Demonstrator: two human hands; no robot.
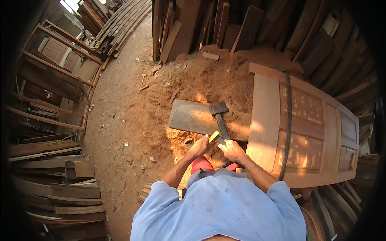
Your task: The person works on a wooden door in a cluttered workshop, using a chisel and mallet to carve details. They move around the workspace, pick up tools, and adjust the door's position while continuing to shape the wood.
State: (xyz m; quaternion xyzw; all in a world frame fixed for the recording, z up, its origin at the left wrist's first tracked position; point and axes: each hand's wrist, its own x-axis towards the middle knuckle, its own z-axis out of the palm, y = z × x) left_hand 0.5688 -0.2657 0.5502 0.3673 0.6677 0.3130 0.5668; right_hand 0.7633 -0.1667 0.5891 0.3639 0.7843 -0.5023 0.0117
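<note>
The left hand (198, 148) is pinched around the lower end of a short yellow strip (214, 135), which tilts up and to the right, just in front of the person's knees. The right hand (232, 151) is curled about the near end of the axe (222, 120); its handle points away from the body, with the dark head lying over the loose board (189, 115). A small dark piece shows between the two hands (the fingers crowd it, so I can't fairly say whether it belongs to the strip, the axe or something else).

The axe should feel head-heavy and rigid, with the weight well forward; the handle's near end suits a swing, a spot closer to the head gives finer control. The strip looks light, fairly stiff and perhaps easy to snap, so it is best held low, fingertips clear of its upper end. Sawdust (237, 86) could make either one slippery.
</note>
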